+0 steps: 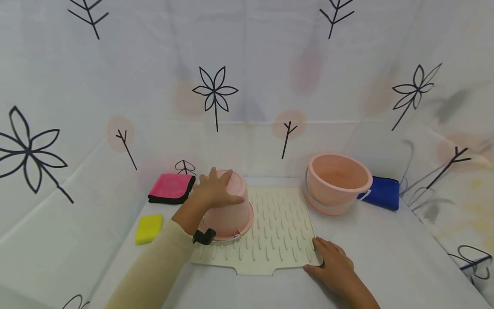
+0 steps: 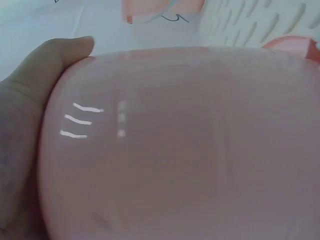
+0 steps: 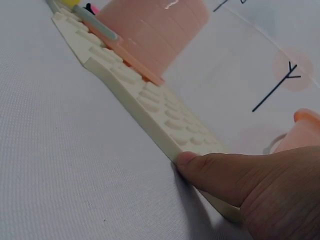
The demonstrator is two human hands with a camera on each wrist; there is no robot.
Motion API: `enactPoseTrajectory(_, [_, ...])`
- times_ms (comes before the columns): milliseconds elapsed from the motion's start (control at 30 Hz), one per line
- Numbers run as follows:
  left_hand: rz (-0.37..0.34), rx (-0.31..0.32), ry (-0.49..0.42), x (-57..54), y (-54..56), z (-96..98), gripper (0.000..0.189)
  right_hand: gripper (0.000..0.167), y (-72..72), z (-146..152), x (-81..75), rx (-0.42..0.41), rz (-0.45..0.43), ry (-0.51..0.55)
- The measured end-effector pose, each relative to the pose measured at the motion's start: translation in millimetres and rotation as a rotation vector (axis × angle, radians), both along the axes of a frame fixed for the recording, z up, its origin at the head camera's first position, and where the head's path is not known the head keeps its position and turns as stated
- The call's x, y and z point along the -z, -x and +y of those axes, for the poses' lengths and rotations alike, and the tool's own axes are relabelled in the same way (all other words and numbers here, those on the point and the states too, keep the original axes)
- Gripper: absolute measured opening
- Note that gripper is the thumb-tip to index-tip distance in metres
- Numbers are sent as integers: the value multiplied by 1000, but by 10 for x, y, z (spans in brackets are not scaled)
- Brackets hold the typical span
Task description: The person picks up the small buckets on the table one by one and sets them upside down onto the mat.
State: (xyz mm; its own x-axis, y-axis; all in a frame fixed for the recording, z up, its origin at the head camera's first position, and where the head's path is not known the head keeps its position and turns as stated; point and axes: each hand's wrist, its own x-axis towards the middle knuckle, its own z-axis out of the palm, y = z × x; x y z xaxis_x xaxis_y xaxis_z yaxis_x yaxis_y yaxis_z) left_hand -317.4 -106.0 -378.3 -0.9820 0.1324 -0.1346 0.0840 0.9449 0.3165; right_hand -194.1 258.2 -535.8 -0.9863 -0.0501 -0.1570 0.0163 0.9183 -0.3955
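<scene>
A pink bucket [image 1: 231, 219] stands upside down on the left part of a cream ridged draining board [image 1: 278, 227]. My left hand [image 1: 216, 191] grips its upturned base from above, fingers spread over it and thumb along the side. In the left wrist view the bucket's smooth wall [image 2: 175, 140] fills most of the picture, with the left thumb [image 2: 65, 55] at its edge. At the board's near right corner my right hand [image 1: 333, 268] holds the rim. The right wrist view shows that thumb [image 3: 215, 172] on the board's front edge [image 3: 140, 117]; the other fingers are hidden there.
A second pink bucket [image 1: 335, 193] stands upright at the back right, beside a blue folded cloth or pouch [image 1: 382, 193]. On the left lie a pink cloth with black trim [image 1: 171, 188] and a yellow sponge [image 1: 149, 228]. A patterned white sheet [image 1: 247, 98] hangs behind the table.
</scene>
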Motion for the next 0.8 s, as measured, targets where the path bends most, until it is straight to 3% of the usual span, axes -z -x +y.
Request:
enactPoseTrajectory(267, [209, 9, -56, 179, -13, -41, 96, 113, -4, 9, 10, 5, -1, 4])
enactPoseTrajectory(433, [331, 16, -210, 253, -90, -124, 89, 112, -22, -5, -7, 9, -13, 20])
enactPoseTrajectory(633, [340, -57, -417, 471, -340, -285, 97, 111, -41, -1, 8, 2, 6, 13])
enactPoseTrajectory(800, [309, -112, -478, 602, -543, -432, 102, 108, -47, 4, -23, -6, 29, 10])
